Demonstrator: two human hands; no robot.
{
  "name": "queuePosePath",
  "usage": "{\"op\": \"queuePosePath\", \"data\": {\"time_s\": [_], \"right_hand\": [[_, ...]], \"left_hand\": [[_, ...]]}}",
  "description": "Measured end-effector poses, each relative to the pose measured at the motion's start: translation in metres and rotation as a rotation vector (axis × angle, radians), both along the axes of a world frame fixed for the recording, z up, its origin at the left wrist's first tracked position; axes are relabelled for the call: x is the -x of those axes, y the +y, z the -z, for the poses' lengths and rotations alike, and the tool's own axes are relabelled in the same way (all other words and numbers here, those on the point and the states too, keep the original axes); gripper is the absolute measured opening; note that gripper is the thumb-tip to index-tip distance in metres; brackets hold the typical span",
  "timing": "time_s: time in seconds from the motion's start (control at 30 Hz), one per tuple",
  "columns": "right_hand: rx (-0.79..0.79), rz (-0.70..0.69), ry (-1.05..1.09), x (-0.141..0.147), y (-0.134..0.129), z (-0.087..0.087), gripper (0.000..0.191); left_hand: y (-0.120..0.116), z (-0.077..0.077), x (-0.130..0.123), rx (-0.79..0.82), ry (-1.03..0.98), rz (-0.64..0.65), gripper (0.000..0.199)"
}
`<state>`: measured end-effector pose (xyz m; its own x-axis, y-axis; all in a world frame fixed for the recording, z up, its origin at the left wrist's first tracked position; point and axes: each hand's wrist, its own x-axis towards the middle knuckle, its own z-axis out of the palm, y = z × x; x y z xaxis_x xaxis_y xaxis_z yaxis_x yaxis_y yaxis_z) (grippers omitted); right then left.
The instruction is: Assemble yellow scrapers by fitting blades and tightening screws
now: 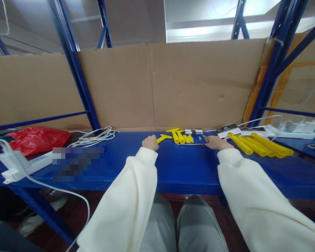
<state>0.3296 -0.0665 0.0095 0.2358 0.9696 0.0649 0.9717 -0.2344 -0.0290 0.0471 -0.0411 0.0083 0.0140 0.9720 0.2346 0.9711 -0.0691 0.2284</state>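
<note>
The left hand (150, 142) is gripping a yellow T-shaped tool (161, 138) over the far part of the blue shelf (186, 168), left of similar yellow pieces (176, 137). The right hand (215, 142) is touching a dark-blue printed card (199, 140); whether it is pinching cannot be determined. Yellow tubes (266, 144) are lying beyond the right cuff.

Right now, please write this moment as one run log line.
left hand: holds yellow tool | right hand: at blue card's edge | yellow tubes: right of right hand
</note>
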Motion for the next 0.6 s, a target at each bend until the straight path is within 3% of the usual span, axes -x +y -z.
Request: {"op": "queuePosePath", "data": {"time_s": [0.13,0.33,0.6], "right_hand": [[-0.023,-0.013,0.016,0.005,0.0,-0.001,0.032],[-0.031,-0.037,0.029,0.01,-0.001,-0.001,0.033],[-0.084,0.013,0.078,0.011,-0.001,-0.002,0.032]], "left_hand": [[-0.004,-0.002,-0.003,0.006,0.084,0.006,0.038],[0.015,0.012,-0.008,-0.003,0.054,0.261,0.049],[0.014,0.014,-0.008,0.019,0.15,0.206,0.058]]}}
